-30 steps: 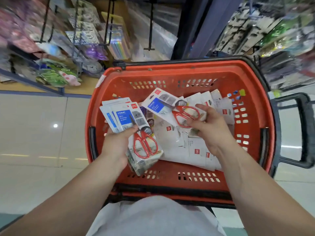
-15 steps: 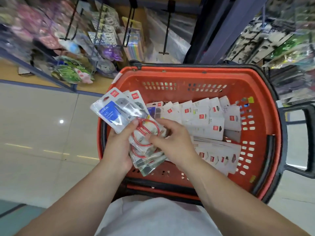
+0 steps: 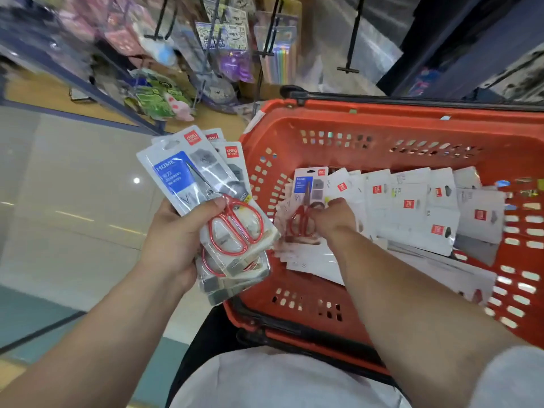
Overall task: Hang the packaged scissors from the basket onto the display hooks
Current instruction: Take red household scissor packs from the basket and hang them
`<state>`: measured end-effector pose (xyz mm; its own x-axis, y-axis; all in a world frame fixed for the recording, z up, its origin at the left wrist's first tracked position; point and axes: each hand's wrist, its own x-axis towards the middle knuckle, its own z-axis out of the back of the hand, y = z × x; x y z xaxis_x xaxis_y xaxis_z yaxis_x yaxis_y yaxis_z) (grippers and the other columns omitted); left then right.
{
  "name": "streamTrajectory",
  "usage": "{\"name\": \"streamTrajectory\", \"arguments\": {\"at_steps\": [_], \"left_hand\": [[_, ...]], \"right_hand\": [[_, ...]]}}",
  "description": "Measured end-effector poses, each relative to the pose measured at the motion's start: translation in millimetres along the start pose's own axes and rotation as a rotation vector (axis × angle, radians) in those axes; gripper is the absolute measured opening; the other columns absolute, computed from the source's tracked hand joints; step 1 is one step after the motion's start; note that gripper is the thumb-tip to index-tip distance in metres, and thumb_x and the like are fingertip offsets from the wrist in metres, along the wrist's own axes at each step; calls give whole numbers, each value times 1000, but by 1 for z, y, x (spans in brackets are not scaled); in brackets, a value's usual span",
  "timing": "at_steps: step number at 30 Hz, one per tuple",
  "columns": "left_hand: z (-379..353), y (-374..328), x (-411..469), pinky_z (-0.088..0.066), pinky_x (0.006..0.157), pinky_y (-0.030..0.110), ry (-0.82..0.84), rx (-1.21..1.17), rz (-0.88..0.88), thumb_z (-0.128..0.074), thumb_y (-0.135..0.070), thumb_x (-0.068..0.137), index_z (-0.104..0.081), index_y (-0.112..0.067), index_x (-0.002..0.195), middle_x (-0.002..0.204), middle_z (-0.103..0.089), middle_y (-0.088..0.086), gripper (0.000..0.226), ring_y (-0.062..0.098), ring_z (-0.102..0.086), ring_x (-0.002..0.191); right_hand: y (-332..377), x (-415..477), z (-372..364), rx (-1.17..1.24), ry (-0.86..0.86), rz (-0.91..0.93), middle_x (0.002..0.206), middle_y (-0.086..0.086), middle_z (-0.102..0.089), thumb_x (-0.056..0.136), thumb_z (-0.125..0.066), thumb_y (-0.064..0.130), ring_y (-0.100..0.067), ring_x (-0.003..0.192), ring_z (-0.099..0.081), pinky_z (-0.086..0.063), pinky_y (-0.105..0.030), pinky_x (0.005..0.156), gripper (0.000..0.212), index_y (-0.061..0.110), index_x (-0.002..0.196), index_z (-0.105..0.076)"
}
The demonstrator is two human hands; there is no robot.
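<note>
Glinting red-handled packaged scissors [image 3: 235,228]

My left grip [image 3: 176,234] is held up at my left, thumb clamped on top and fingers curled beneath a fanned stack of packs [image 3: 182,172]. My right grip [image 3: 332,220], arm stretched forward and down, pinches one pack [image 3: 309,187].

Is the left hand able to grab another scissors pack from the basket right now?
Probably not: the left hand is full, gripping a fanned stack of packs held outside the basket. The right hand, pinching a face-up pack inside it, looks better placed.
</note>
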<state>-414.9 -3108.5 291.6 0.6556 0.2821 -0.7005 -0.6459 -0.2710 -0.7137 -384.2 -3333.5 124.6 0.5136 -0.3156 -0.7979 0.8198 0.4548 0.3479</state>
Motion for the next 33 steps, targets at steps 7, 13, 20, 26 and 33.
{"name": "streamTrajectory", "arguments": {"at_steps": [7, 13, 20, 26, 33], "left_hand": [[-4, -4, -1, -65, 70, 40, 28, 32, 24, -80, -4, 83, -69, -15, 126, 109, -80, 10, 46, 31, -79, 93], [-32, -1, -13, -66, 70, 42, 87, 9, 50, -74, 0, 88, -69, -13, 123, 107, -81, 11, 37, 32, -79, 92], [-75, 21, -19, -66, 71, 42, 149, -90, 144, -73, -2, 89, -73, -18, 119, 106, -81, 10, 35, 26, -79, 85], [-97, 40, -15, -65, 73, 44, 140, -114, 184, -76, -4, 88, -69, -14, 130, 112, -80, 12, 44, 31, -79, 95], [-115, 46, -32, -60, 92, 50, 254, -188, 237, -78, -25, 82, -70, -19, 134, 123, -77, 12, 52, 33, -75, 111]], "right_hand": [[-8, -3, -9, -23, 57, 108, 94, -6, -70, 96, -67, 22, -26, 86, -66, -45, -27, 70, 9, 14, 98, -66], [-20, -49, 84, 480, 262, 235, 93, 3, -79, 100, -64, 6, -15, 85, -73, -55, -27, 77, 17, 20, 108, -71], [-16, -109, 148, 662, 339, 478, 102, 0, -79, 102, -58, 0, -18, 91, -73, -60, -35, 83, 29, 21, 121, -68], [-28, -120, 150, 723, 201, 457, 105, -3, -79, 104, -57, 2, -21, 94, -75, -62, -35, 82, 30, 20, 126, -67], [-33, -122, 136, 609, 213, 433, 100, -5, -80, 104, -61, 11, -29, 93, -78, -63, -46, 84, 41, 25, 142, -58]]}}
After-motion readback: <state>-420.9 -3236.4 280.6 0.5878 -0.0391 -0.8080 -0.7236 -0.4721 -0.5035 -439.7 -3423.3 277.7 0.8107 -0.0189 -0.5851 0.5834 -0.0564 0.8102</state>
